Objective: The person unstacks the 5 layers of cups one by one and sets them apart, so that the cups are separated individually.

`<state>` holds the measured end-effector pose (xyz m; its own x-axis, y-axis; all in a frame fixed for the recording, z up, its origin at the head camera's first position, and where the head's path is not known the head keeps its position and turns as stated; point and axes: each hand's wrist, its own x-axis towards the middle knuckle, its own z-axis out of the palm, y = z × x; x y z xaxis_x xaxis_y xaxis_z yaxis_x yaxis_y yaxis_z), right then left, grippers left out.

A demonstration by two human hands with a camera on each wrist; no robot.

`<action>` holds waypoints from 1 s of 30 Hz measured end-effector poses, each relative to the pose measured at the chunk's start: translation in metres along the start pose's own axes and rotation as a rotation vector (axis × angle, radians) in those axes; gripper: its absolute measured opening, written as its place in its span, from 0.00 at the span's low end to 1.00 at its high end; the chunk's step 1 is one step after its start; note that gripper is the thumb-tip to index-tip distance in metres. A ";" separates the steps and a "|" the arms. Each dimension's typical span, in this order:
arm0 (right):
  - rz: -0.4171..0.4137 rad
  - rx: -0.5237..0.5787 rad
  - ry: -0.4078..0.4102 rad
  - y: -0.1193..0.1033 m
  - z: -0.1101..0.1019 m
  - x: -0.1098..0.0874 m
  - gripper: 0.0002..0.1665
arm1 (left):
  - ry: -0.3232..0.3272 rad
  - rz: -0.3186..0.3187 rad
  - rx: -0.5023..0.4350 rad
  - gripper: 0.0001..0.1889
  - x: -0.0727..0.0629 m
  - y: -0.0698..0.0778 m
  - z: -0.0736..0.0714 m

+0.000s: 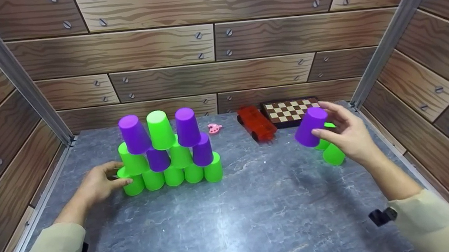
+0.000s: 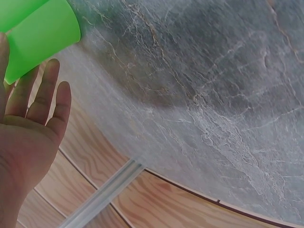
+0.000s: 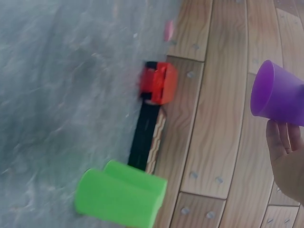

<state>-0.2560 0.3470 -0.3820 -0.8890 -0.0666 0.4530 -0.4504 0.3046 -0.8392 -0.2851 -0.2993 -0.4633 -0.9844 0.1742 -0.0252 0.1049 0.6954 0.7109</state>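
Observation:
A stepped wall of upside-down cups stands on the left of the table. Its bottom row is several green cups point(image 1: 174, 176), the middle row alternates green and purple cups point(image 1: 159, 160), and the top has two purple cups and a green cup point(image 1: 161, 130). My left hand point(image 1: 101, 182) is at the leftmost bottom cup point(image 2: 45, 40), thumb and fairly straight fingers on either side; exact contact is unclear. On the right, my right hand point(image 1: 350, 134) pinches a purple cup point(image 1: 311, 127) upside down in the air. Two green cups point(image 3: 121, 194) stand beneath it, partly hidden in the head view.
A red toy car point(image 1: 256, 123) and a checkered board point(image 1: 291, 111) lie at the back right. Between the car and the cups is a small pink piece point(image 1: 214, 128). Wood-patterned walls point(image 1: 159, 48) enclose the grey marbled table point(image 1: 214, 226).

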 end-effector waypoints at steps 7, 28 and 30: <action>0.035 0.003 0.012 0.018 -0.017 -0.016 0.38 | -0.001 0.011 -0.005 0.35 0.001 0.000 0.003; 0.069 -0.014 0.050 0.060 -0.054 -0.050 0.36 | 0.008 0.000 -0.011 0.34 0.000 0.001 0.000; 0.072 -0.019 0.055 0.065 -0.056 -0.053 0.36 | 0.005 0.001 -0.010 0.34 0.000 0.000 0.000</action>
<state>-0.2331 0.4232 -0.4436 -0.9129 0.0085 0.4080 -0.3834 0.3247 -0.8646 -0.2849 -0.2993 -0.4628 -0.9850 0.1710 -0.0211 0.1041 0.6881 0.7181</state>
